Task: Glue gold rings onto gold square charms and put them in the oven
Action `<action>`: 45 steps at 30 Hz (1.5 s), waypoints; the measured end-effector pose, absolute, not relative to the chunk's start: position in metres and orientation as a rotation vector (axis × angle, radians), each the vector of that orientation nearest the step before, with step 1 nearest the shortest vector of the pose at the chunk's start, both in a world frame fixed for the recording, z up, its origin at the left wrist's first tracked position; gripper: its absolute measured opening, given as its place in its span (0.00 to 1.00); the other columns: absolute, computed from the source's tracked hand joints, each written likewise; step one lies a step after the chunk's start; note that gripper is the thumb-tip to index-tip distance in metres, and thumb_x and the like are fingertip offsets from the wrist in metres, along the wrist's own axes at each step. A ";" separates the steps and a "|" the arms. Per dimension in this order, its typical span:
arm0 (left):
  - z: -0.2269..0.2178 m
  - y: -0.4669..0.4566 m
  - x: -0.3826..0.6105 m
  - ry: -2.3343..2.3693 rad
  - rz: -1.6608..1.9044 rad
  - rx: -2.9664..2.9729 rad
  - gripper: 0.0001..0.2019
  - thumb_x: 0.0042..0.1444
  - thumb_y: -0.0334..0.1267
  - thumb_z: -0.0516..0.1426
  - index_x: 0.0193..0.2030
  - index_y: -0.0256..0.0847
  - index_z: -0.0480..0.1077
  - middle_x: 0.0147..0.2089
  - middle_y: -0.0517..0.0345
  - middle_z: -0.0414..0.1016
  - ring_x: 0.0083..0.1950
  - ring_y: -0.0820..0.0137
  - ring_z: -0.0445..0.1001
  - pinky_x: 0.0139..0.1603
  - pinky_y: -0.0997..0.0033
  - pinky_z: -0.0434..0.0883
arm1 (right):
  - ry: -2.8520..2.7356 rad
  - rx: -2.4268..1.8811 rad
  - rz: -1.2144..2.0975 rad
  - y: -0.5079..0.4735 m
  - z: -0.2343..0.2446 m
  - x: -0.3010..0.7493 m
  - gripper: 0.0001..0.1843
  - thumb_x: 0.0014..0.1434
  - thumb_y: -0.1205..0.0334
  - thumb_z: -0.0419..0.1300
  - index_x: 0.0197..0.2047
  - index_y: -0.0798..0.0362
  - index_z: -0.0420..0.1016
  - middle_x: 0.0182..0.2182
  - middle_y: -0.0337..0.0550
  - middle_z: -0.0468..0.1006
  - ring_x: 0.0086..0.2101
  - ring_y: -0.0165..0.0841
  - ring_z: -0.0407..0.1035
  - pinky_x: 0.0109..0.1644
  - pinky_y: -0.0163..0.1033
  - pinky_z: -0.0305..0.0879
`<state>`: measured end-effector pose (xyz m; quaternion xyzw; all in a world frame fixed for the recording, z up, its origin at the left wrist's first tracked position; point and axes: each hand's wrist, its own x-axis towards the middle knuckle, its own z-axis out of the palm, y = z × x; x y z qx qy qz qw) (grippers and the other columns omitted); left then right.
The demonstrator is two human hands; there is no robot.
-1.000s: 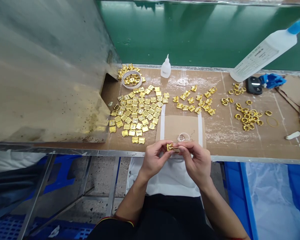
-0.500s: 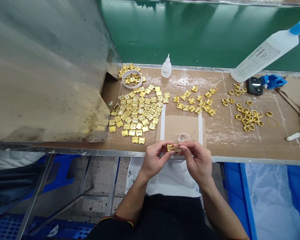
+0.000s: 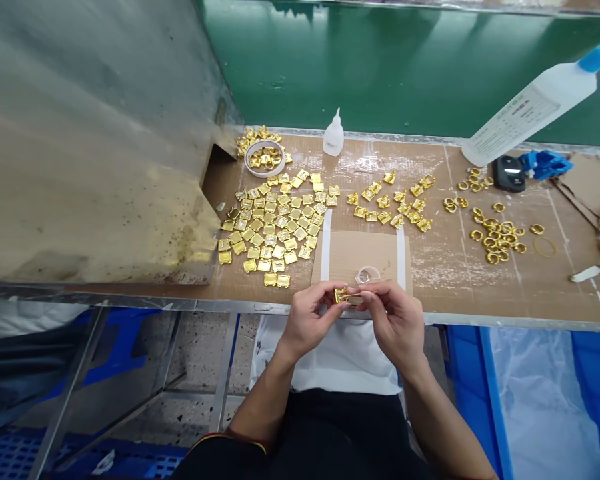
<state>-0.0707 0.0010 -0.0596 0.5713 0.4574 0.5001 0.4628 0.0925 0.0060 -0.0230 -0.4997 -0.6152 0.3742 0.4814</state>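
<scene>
While both hands meet at the near bench edge: one small gold clasp [image 3: 344, 296] is pinched between them.
Clasp axis: long axis runs left to right, roughly parallel to the bench edge; which end is which cannot be told.
Clasp look: shiny gold metal, small, squarish body on the left side, paler flat part towards the right; fine detail is too small to read.
Clasp position: above the near metal rim of the bench [image 3: 480, 280], just in front of a clear ring [image 3: 367, 274] lying on the cardboard pad [image 3: 360, 253].
Left hand [image 3: 307, 320]: fingers clenched on the clasp's left end, thumb and forefinger on it.
Right hand [image 3: 395, 323]: fingers closed on the clasp's right end, fingertips meeting those of the left.
Left of pad: many flat gold plates [image 3: 275, 230] laid in close rows.
Behind pad: loose scatter of gold clasps [image 3: 390, 203].
Far right: cluster of gold rings [image 3: 500, 233].
Back edge: small white glue bottle [image 3: 333, 135] standing upright; tape roll [image 3: 264, 157] with gold parts inside it.
Right rear: large white bottle [image 3: 530, 110] with blue cap, lying tilted.
</scene>
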 end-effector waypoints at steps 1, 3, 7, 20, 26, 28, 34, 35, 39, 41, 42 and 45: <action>-0.060 0.001 -0.071 1.124 1.230 1.408 0.09 0.61 0.35 0.65 0.48 0.37 0.80 0.39 0.51 0.85 0.31 0.71 0.78 0.32 0.74 0.74 | -1.503 -1.221 0.910 0.006 -0.023 0.093 0.06 0.70 0.64 0.61 0.40 0.49 0.79 0.34 0.41 0.88 0.26 0.33 0.82 0.30 0.35 0.81; -0.060 0.001 -0.071 1.126 1.228 1.416 0.09 0.62 0.35 0.65 0.48 0.37 0.80 0.38 0.51 0.85 0.31 0.71 0.78 0.32 0.74 0.75 | -1.506 -1.226 0.908 0.006 -0.023 0.093 0.06 0.70 0.63 0.61 0.39 0.49 0.79 0.34 0.42 0.88 0.25 0.32 0.81 0.30 0.35 0.81; -0.060 0.001 -0.071 1.133 1.229 1.429 0.09 0.62 0.36 0.65 0.48 0.37 0.80 0.37 0.52 0.84 0.30 0.71 0.78 0.31 0.75 0.74 | -1.499 -1.236 0.920 0.007 -0.022 0.094 0.08 0.71 0.60 0.61 0.39 0.49 0.79 0.34 0.42 0.88 0.24 0.31 0.81 0.30 0.33 0.80; -0.061 0.001 -0.071 1.123 1.232 1.430 0.09 0.63 0.37 0.65 0.48 0.37 0.79 0.38 0.51 0.85 0.30 0.71 0.77 0.31 0.74 0.74 | -1.539 -1.221 0.899 0.008 -0.025 0.096 0.08 0.72 0.64 0.58 0.40 0.48 0.77 0.35 0.41 0.88 0.25 0.30 0.81 0.30 0.32 0.79; -0.061 0.002 -0.071 1.136 1.223 1.434 0.10 0.63 0.39 0.65 0.48 0.37 0.79 0.37 0.53 0.84 0.30 0.72 0.77 0.31 0.74 0.74 | -1.563 -1.263 0.892 0.008 -0.025 0.096 0.09 0.72 0.62 0.57 0.39 0.48 0.76 0.32 0.41 0.86 0.25 0.32 0.81 0.29 0.34 0.79; -0.060 0.002 -0.071 1.132 1.226 1.433 0.10 0.63 0.39 0.65 0.48 0.37 0.80 0.36 0.53 0.84 0.29 0.72 0.77 0.31 0.74 0.74 | -1.581 -1.266 0.874 0.008 -0.024 0.096 0.09 0.72 0.62 0.57 0.39 0.48 0.76 0.31 0.40 0.85 0.24 0.32 0.81 0.29 0.34 0.78; -0.061 0.002 -0.070 1.120 1.253 1.436 0.09 0.63 0.36 0.65 0.48 0.37 0.80 0.37 0.53 0.84 0.30 0.72 0.77 0.31 0.75 0.73 | -1.644 -1.209 0.791 0.010 -0.021 0.093 0.10 0.71 0.68 0.55 0.40 0.47 0.76 0.33 0.38 0.85 0.24 0.29 0.80 0.30 0.32 0.78; -0.062 0.002 -0.070 1.120 1.253 1.436 0.09 0.63 0.35 0.65 0.48 0.37 0.80 0.36 0.53 0.84 0.30 0.72 0.77 0.31 0.75 0.73 | -1.653 -1.202 0.778 0.010 -0.020 0.093 0.10 0.71 0.69 0.55 0.40 0.47 0.76 0.32 0.38 0.85 0.24 0.29 0.80 0.30 0.31 0.77; -0.062 0.001 -0.070 1.118 1.248 1.431 0.09 0.63 0.36 0.65 0.48 0.37 0.79 0.36 0.53 0.84 0.29 0.72 0.77 0.30 0.75 0.73 | -1.665 -1.185 0.756 0.010 -0.020 0.094 0.11 0.70 0.70 0.56 0.39 0.47 0.76 0.33 0.38 0.85 0.24 0.29 0.80 0.30 0.31 0.77; -0.061 0.002 -0.070 1.118 1.248 1.429 0.09 0.63 0.37 0.65 0.48 0.37 0.79 0.36 0.53 0.84 0.29 0.72 0.77 0.30 0.75 0.73 | -1.669 -1.186 0.755 0.010 -0.021 0.094 0.11 0.70 0.71 0.56 0.39 0.47 0.76 0.33 0.38 0.85 0.24 0.29 0.80 0.29 0.31 0.77; -0.061 0.002 -0.070 1.116 1.247 1.429 0.09 0.63 0.37 0.65 0.48 0.37 0.79 0.37 0.53 0.84 0.30 0.72 0.77 0.30 0.75 0.73 | -1.672 -1.190 0.753 0.010 -0.020 0.094 0.11 0.70 0.71 0.56 0.39 0.47 0.76 0.33 0.37 0.85 0.24 0.29 0.80 0.29 0.31 0.76; -0.061 0.002 -0.070 1.115 1.246 1.434 0.09 0.63 0.38 0.65 0.48 0.38 0.79 0.38 0.53 0.85 0.30 0.72 0.77 0.31 0.75 0.74 | -1.669 -1.194 0.749 0.010 -0.019 0.094 0.11 0.69 0.72 0.56 0.39 0.47 0.76 0.32 0.37 0.84 0.24 0.29 0.80 0.29 0.30 0.76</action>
